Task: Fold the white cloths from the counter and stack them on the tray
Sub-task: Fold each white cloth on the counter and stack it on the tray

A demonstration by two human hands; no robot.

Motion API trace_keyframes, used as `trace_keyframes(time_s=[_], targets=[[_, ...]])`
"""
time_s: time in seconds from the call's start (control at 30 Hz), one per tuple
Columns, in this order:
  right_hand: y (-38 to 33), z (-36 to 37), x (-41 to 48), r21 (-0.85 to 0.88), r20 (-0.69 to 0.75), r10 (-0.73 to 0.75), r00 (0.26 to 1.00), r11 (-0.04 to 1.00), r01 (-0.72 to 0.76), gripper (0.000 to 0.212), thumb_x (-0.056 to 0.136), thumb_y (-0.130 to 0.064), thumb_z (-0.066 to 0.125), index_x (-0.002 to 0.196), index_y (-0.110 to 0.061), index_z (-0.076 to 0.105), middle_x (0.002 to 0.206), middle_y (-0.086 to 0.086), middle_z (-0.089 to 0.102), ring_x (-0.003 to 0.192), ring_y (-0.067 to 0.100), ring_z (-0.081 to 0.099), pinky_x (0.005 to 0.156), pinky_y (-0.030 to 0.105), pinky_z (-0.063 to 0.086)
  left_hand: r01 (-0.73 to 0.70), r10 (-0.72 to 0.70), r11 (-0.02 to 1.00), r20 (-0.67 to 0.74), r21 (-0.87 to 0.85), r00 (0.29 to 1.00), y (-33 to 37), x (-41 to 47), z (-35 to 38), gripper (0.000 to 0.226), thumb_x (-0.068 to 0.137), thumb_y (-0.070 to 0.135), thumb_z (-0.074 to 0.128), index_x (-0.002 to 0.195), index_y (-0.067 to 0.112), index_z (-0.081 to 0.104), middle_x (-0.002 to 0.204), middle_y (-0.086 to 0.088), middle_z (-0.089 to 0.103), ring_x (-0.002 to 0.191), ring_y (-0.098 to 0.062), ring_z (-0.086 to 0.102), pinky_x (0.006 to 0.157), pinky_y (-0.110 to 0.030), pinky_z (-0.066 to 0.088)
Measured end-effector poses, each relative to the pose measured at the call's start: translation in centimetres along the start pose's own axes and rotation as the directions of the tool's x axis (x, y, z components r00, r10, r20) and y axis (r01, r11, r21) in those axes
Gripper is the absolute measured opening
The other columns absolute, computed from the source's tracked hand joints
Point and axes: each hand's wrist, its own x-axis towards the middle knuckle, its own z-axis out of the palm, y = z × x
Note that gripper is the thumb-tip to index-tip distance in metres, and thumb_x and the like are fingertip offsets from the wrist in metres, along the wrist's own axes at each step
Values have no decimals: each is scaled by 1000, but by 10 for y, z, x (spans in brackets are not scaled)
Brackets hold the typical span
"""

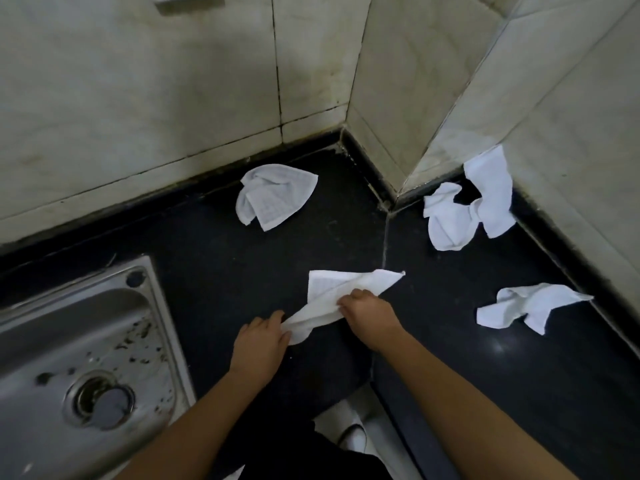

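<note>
Head view, looking down on the black counter where it meets a corner of the tiled wall.

Held cloth: white, bunched into a long diagonal strip, near the middle of the counter. Its free corner points up and to the right, and a looser flap opens at the top left. Cannot tell whether it rests on the counter or hangs just above it.

Left hand: at the strip's lower-left end, fingers curled, pinching that end. The cloth runs away from it, up and to the right.

Right hand: just right of the strip's middle, knuckles up, fingers curled over the cloth's lower edge and gripping it. The two hands are near each other – only cloth between them.

Other white cloths, all crumpled on the counter:
- back cloth, near the rear wall
- corner cloth, touching a taller cloth that leans up against the right wall
- right cloth, well apart from the right hand

Steel sink at left, flecked with dark specks, with the drain in its basin.
</note>
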Motion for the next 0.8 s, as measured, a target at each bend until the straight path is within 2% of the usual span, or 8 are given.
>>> trace_keyframes(time_s=[0.07,0.13,0.23,0.3,0.4,0.53,0.67,0.8], targets=[[4,-5,-23,97,-31,-15,999,995,18,29,103,-25,47,127,-18,61,120,6,58,107,25,59,83,41,53,37,-36,997,-15,62,999,8,-3,5,52,64,29,90,109,11,71,74,-6,69,62,-25,64,55,-34,51],[10,-10,-44,138,-30,-40,999,990,44,29,103,-24,47,128,-18,61,122,5,56,108,25,58,88,41,53,27,-25,991,-17,130,1000,19,-5,8,52,60,25,92,106,11,73,76,-6,69,64,-25,64,56,-33,50],[23,-14,-75,142,-83,-74,994,986,86,34,97,-10,54,129,-18,63,123,4,56,109,25,60,91,39,53,56,-67,982,56,179,996,41,-15,12,16,84,24,72,100,21,72,92,-2,67,87,-22,62,70,-33,45],[31,-16,-91,163,-120,-83,989,981,102,34,97,-11,55,128,-19,65,126,2,57,110,23,61,94,36,52,94,-104,981,46,169,994,50,-20,15,11,93,29,60,93,26,70,95,2,64,93,-18,57,71,-30,38],[46,-29,-113,209,-170,-49,984,974,84,30,99,-19,54,126,-22,67,130,-2,58,111,21,63,97,35,51,136,-136,990,23,30,990,70,-26,3,16,93,35,58,94,23,68,100,2,57,96,-16,52,70,-28,36],[63,-55,-126,358,-330,76,941,932,50,22,95,-24,63,115,-26,73,114,-6,64,101,15,65,88,27,51,97,-105,959,-20,-265,994,81,-20,-45,13,80,32,77,80,24,66,91,10,49,83,-9,52,62,-24,36],[73,-91,-136,454,-395,140,908,889,61,14,92,-34,68,104,-32,74,94,-10,65,85,8,63,79,31,54,11,-57,926,-110,-377,992,86,-13,-110,14,77,30,81,74,31,68,74,13,63,71,-2,58,63,-19,40],[73,-122,-141,594,-449,212,868,796,113,8,89,-34,73,96,-31,76,83,-14,69,76,1,63,71,17,50,-32,-57,859,-158,-510,986,91,-12,-163,9,79,21,81,79,26,74,66,21,68,59,5,58,58,-8,42]])
